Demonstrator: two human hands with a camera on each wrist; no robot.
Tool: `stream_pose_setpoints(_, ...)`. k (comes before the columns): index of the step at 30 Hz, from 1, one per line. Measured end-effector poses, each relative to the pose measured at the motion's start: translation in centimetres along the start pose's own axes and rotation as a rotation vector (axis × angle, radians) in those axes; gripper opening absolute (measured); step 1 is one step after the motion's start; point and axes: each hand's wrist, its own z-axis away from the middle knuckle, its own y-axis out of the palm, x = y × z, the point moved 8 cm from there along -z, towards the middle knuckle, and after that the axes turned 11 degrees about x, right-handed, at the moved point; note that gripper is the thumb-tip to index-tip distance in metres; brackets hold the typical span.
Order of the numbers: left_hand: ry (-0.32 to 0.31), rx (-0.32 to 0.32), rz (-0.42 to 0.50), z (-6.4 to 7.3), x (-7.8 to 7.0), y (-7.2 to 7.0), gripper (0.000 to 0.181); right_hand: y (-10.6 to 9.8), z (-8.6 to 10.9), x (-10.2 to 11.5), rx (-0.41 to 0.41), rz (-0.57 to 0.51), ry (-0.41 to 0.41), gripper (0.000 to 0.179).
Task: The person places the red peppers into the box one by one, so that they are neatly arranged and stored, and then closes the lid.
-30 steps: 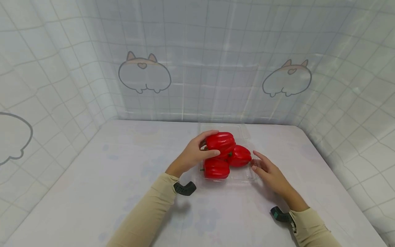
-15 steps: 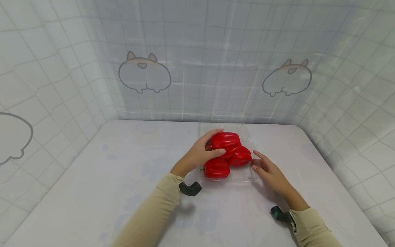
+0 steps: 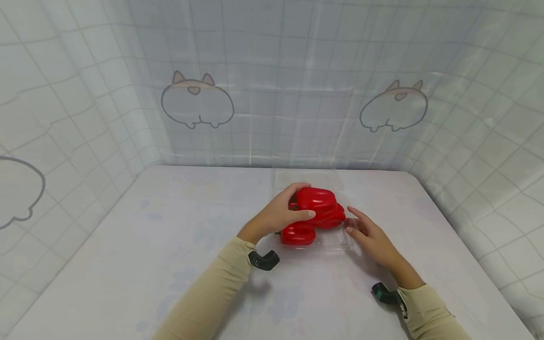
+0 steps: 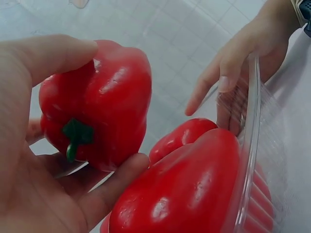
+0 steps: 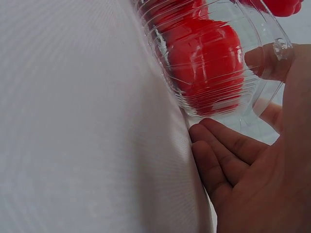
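In the head view my left hand (image 3: pixel 282 212) holds a shiny red bell pepper (image 3: pixel 318 199) above the open clear plastic container (image 3: pixel 333 244). Its thumb and fingers go round the pepper's sides, and the green stem (image 4: pixel 77 132) points toward the palm in the left wrist view. Two more red peppers are in the container: a front-left pepper (image 3: pixel 297 235) and a right pepper (image 3: pixel 339 218), partly covered by the held one. My right hand (image 3: pixel 371 239) rests at the container's right wall, fingers loosely spread; the right wrist view shows fingertips (image 5: pixel 200 132) by its ribbed base.
The container's clear lid (image 3: pixel 325 178) lies folded back toward the rear wall. Beneath is a pale flowered tabletop (image 3: pixel 127 245). White gridded sheets (image 3: pixel 289 94) with cartoon outlines enclose the back and both sides.
My left hand has carried its pepper to the right and slightly nearer, so it now covers more of the right pepper. My right hand has stayed at the container's side.
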Motion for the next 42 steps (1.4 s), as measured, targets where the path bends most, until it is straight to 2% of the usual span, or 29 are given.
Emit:
stream_pose_setpoints(7, -0.02, 0.016, -0.023, -0.3, -0.4, 0.4, 0.075, 0.0, 0.0, -0.3, 0.001, 0.001, 0.011, 0.067)
stream_pose_setpoints(18, -0.093, -0.027, -0.126, -0.8, -1.3, 1.4, 0.076, -0.1, 0.1, -0.2, -0.006, 0.006, 0.006, 0.067)
stream_pose_setpoints(30, -0.057, -0.013, -0.241, -1.2, -2.0, 2.5, 0.077, -0.3, 0.0, -0.4, -0.013, 0.033, 0.002, 0.067)
stream_pose_setpoints(37, -0.067, -0.009, -0.272, -1.4, -1.8, 2.8, 0.076, -0.5, 0.0, -0.6, -0.023, 0.084, 0.027, 0.064)
stream_pose_setpoints(42, -0.077, 0.007, -0.265, -1.7, -1.5, 3.5, 0.073, -0.7, 0.1, -0.5, -0.023, 0.097, 0.012, 0.062)
